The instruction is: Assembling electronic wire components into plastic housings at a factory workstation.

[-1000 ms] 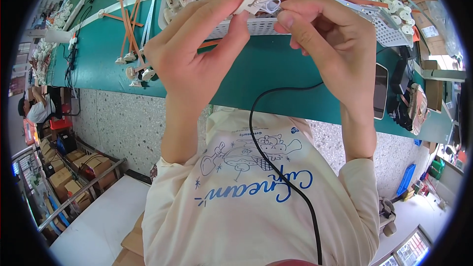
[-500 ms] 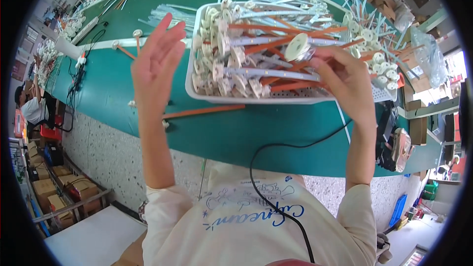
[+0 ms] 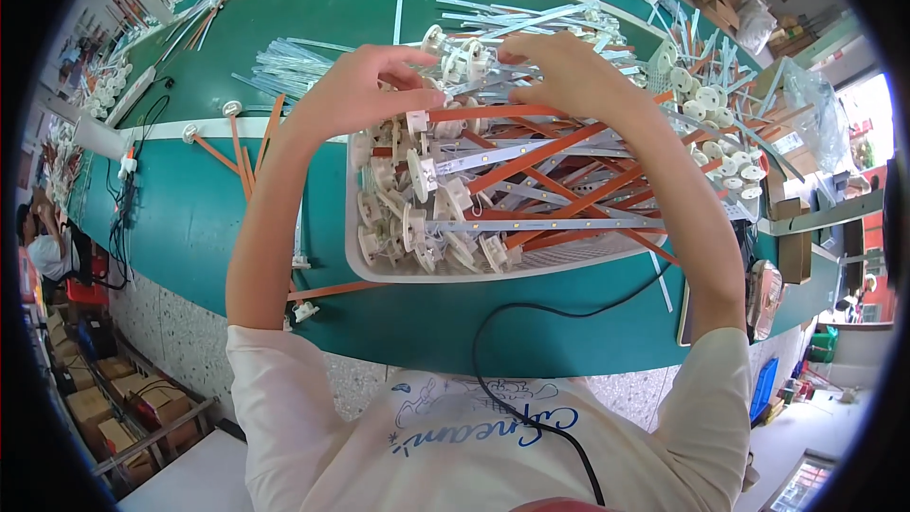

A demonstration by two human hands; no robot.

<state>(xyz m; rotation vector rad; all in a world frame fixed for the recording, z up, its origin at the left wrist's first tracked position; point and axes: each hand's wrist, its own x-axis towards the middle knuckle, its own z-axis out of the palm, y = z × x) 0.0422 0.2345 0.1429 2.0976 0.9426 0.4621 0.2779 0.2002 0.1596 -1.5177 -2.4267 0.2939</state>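
Hands (image 3: 474, 85) newly together over crosswise strips (image 3: 550, 171)

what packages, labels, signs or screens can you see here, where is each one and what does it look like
Cardboard boxes: lower left on the floor under the table, brown, stacked.
Clear plastic bag: right end of the table, crumpled.
Phone: table's near edge by the right arm, flat, dark screen.
Blue crate: floor, lower right.

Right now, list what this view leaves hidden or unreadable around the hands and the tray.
Head view only:
- Left hand: whether its fingers grip a part; palm side turned away.
- Right hand: fingertips buried among the strips.
- White tray: far rim hidden by both hands; floor hidden by the orange and white strips.
- Black cable: lower end cut off by the frame edge.
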